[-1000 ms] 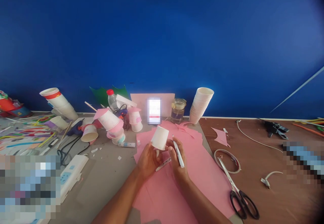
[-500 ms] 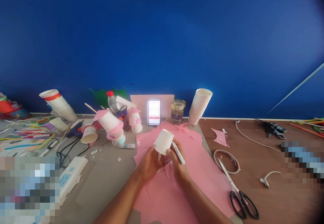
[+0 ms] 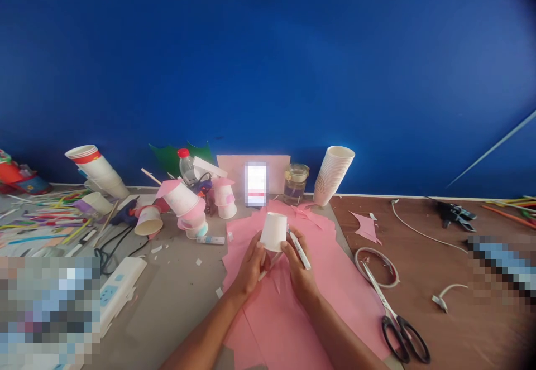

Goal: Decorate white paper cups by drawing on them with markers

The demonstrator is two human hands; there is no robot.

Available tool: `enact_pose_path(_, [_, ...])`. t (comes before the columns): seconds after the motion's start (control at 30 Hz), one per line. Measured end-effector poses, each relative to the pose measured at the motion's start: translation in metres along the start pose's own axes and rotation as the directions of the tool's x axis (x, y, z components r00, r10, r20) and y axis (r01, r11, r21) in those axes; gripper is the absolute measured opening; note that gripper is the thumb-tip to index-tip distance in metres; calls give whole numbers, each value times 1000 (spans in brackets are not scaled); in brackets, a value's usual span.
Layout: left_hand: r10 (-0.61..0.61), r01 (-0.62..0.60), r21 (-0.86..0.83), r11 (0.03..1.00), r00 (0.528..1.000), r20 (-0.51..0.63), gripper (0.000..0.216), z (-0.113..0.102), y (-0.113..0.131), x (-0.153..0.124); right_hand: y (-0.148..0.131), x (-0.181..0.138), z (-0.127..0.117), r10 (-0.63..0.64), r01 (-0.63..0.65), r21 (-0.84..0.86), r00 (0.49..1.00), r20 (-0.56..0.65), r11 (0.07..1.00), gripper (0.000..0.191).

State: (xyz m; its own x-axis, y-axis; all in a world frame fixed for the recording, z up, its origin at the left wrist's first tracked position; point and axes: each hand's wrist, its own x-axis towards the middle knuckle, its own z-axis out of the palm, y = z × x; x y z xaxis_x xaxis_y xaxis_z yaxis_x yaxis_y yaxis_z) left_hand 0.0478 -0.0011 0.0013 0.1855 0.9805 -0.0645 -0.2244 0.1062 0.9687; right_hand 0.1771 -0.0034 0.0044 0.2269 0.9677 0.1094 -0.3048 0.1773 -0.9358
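Note:
A plain white paper cup is held upside down between both hands, above the pink paper. My left hand grips the cup's lower left side, fingers curled under the rim. My right hand pinches the lower right edge with the thumb in front. A white marker pen is also tucked between the fingers of my right hand, slanting down to the right. What the hidden fingers do behind the cup cannot be seen.
Scissors lie on the right by a tape roll. Stacked paper cups and a glass jar stand at the back. Left are pink-and-white cup models, a glue gun and a power strip.
The cup has turned from a tilt to nearly upright, bottom upward, and shifted slightly right. My left hand has moved up along its side, thumb now on the front.

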Motion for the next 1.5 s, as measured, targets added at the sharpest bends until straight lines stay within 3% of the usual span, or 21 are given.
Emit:
enact_pose_path(0.3, [91,-90,-35,995,995,28,56,10,11,2,3,-2,2,-27,29,-53,999,32,998,46])
enact_pose_path(0.53, [-42,40,-55,998,999,-30,45,8,9,1,3,-4,2,-74,73,-70,997,-11,995,41])
enact_pose_path(0.73, [-20,8,-155,988,997,-79,33,4,5,1,6,-5,-1,-174,164,-108,980,-94,981,36])
enact_pose_path(0.87, [-41,27,-158,987,996,-83,32,4,9,0,8,-7,-2,-207,197,-123,976,-73,973,35])
enact_pose_path(1.07, [-57,44,-149,988,994,-89,33,2,8,3,-3,-9,0,-358,354,-192,934,15,915,32])
enact_pose_path(1.5, [-45,30,-151,988,994,-98,40,-3,1,9,-7,-13,0,-267,279,-183,960,90,943,13])
